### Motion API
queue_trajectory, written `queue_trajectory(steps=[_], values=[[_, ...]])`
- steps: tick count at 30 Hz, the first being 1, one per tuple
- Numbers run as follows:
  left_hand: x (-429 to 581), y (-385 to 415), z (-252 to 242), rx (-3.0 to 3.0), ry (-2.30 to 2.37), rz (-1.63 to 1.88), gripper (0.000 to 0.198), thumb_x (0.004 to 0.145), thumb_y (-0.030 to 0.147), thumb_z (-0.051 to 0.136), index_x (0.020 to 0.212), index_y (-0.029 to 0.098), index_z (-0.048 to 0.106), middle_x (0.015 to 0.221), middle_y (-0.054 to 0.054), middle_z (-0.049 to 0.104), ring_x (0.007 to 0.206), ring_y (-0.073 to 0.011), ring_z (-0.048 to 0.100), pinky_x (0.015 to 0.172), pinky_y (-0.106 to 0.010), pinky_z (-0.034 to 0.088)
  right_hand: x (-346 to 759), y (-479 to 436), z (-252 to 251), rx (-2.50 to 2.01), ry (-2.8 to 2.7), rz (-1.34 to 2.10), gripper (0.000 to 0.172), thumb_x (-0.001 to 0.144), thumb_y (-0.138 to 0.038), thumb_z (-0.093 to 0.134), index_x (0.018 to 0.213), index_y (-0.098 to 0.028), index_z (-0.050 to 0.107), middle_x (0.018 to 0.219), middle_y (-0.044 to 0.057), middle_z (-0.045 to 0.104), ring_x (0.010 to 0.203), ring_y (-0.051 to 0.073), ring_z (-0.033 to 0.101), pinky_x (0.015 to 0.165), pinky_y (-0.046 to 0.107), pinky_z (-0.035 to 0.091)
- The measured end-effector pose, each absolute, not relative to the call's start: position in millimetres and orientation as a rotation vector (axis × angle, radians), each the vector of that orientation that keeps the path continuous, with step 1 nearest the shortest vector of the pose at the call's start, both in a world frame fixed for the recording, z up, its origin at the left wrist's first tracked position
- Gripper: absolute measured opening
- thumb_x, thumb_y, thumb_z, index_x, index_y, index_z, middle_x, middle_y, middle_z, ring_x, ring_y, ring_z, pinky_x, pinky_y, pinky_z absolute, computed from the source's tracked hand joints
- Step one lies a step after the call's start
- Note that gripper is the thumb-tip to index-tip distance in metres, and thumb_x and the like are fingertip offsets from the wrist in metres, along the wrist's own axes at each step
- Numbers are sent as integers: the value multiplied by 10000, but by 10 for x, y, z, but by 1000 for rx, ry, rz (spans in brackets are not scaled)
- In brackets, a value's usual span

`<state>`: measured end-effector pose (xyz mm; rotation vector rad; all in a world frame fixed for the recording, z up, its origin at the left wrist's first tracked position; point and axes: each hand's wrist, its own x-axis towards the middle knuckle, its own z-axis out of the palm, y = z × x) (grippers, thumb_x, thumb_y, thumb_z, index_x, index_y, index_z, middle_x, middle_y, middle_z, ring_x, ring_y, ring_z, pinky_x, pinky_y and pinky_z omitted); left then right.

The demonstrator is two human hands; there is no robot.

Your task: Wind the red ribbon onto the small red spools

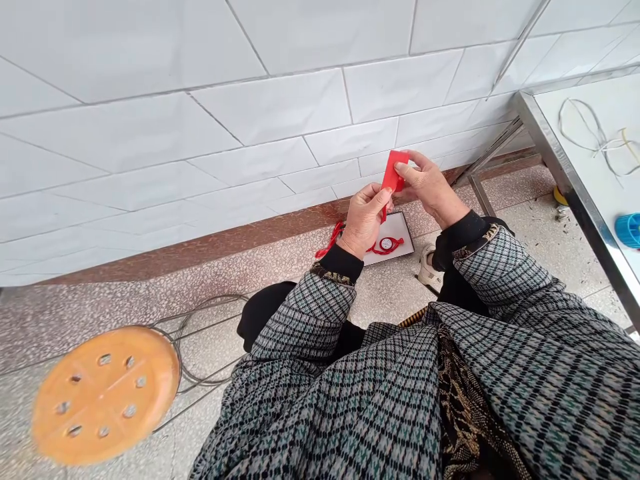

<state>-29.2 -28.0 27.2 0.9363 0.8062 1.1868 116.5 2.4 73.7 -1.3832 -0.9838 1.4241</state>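
Observation:
Both hands are raised in front of a white tiled wall, pinching a small red card or pouch (393, 171). My right hand (429, 187) grips its upper right edge. My left hand (364, 220) holds its lower edge, thumb against it. Below the hands, on the floor, lies a white card (404, 233) bearing a round white charm on red cord (386, 245). A loop of red cord (330, 241) trails out to the left behind my left wrist. Checked jacket sleeves cover both forearms.
An orange round stool (103, 395) with holes stands at lower left on a wire frame. A steel-edged table (575, 180) runs along the right, holding loose cords (595, 133) and a blue object (629, 230). My white shoe (430, 268) rests on the speckled floor.

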Motion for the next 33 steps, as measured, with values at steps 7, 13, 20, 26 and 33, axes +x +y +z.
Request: queue_trajectory(steps=[7,13,20,26,33], values=[[-297,-330,319,862,659,1082,441,685,546,909,724,226,608,756,1,567,724,-134,519,764,-343,524,1221,63,713,-1344,-981,1360,492,881,-537,828,1232,-273,607,901,-4,689,840,153,693,672,231,609],[-333,-405,310,885,595,915,290,673,453,862,676,204,713,754,-36,621,721,-153,534,735,-348,489,1296,100,744,-1287,-938,1417,456,908,-605,777,1186,-278,622,908,11,669,876,174,701,696,273,609],[-320,-346,182,949,775,1053,161,653,362,749,642,209,700,829,-44,663,807,-175,572,815,-349,505,1299,114,679,-1337,-825,1537,527,925,-749,680,1153,-276,630,861,37,677,715,166,645,579,264,553],[-372,-335,184,1095,759,1000,201,756,370,705,641,206,681,752,-30,630,756,-170,552,787,-346,494,1265,117,683,-1330,-763,1592,525,958,-742,634,1186,-270,612,819,37,663,672,164,642,557,270,565],[-451,-227,146,1296,915,1011,156,809,316,624,695,216,659,774,-29,657,759,-172,583,777,-342,527,1274,140,692,-1303,-761,1778,564,974,-784,566,1167,-255,590,724,15,649,577,159,625,484,264,546]])
